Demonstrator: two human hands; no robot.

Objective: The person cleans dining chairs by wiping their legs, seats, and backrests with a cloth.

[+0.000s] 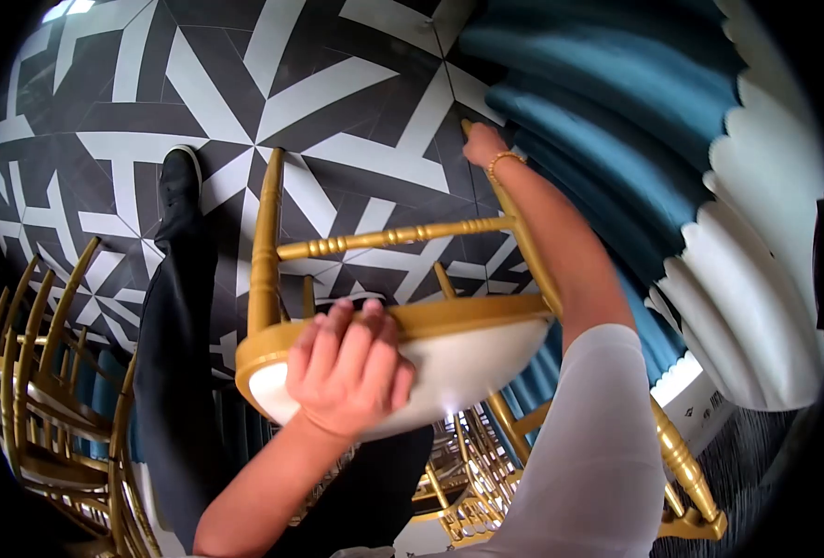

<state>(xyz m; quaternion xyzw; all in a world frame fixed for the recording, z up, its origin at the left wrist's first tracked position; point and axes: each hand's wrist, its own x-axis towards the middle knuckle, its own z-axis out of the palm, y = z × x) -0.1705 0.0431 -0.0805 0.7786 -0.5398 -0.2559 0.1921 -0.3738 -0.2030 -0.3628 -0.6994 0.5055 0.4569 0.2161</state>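
Grey-and-white geometric tiled floor (351, 98). At right, teal pleated cloth (616, 88), bordered by white scalloped-edge cloth (765, 307). Centre: gold-finished chair with ringed legs and white padded seat (472, 321), tilted between the arms, leg tips pointing away from the body. Left hand (347, 367) curled over the seat's gold rim; right hand (484, 146) closed round one leg near its tip. Judgement: well-spaced holds should resist twisting; best kept firm, load on the frame, legs clear of the cloth.

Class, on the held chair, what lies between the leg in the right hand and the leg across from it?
A gold rung, with tiled floor showing above and below it in the head view.
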